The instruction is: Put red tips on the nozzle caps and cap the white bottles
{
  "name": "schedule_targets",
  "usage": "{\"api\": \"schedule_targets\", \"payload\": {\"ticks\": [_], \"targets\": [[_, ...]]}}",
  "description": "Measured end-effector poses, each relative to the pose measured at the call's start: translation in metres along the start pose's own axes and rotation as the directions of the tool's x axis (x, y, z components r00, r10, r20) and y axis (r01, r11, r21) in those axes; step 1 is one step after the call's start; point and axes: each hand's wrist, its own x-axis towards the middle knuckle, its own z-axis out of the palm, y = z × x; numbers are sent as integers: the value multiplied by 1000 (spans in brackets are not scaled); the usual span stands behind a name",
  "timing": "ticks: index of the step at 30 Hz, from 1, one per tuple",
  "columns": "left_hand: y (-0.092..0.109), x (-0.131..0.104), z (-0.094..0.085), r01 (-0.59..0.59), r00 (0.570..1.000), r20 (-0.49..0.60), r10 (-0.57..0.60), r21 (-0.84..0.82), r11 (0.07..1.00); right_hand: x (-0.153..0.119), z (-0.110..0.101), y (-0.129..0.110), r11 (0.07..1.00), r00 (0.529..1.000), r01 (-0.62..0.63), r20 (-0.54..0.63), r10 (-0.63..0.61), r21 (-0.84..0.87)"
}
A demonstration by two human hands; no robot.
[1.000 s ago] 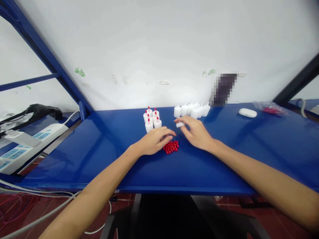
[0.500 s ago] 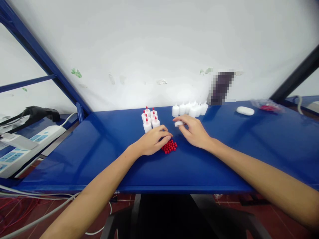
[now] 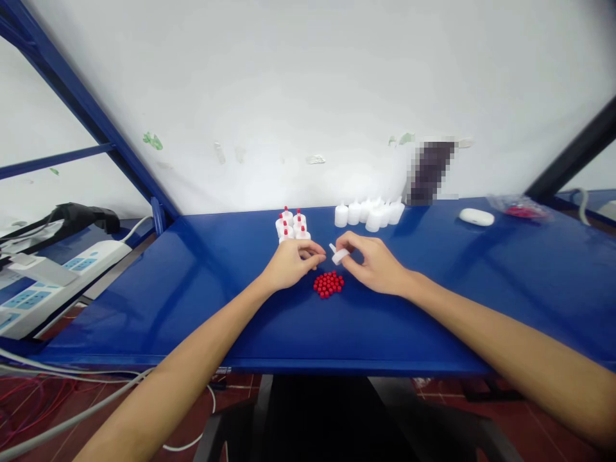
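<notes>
My right hand (image 3: 370,262) grips a small white nozzle-tipped bottle (image 3: 339,256), tilted so its bare tip points up and left toward my other hand. Thumb and fingers of my left hand (image 3: 294,262) are pinched together just left of that tip; whatever they hold, if anything, is too small to make out. Below and between both hands lies a pile of small red caps (image 3: 328,284) on the blue table. Behind my left hand stand several white bottles with red caps (image 3: 285,221), partly hidden by it. Several white uncapped bottles (image 3: 373,220) stand behind my right hand.
A white rounded case (image 3: 476,217) lies at the right on the blue table (image 3: 385,333). Farther right is a clear plastic bag (image 3: 522,210) with red contents. A white power strip (image 3: 62,282) and cables are at the left. A pale wall closes off the back.
My left hand has lifted away from the red caps, uncovering the pile. My right hand has tilted the bottle and brought it lower and left, so its nozzle now shows.
</notes>
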Motion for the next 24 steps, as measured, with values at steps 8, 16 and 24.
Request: {"api": "schedule_targets", "payload": {"ticks": [8, 16, 24], "targets": [[7, 1, 0, 30, 998, -38, -50, -400, 916, -3, -1, -10, 994, 995, 99, 8, -99, 49], [6, 0, -2, 33, 999, 43, -16, -428, 903, -4, 2, -5, 998, 997, 31, 63, -35, 63], [5, -1, 1, 35, 999, 37, -18, -521, 853, 0, -2, -8, 992, 986, 96, 142, -84, -81]]}}
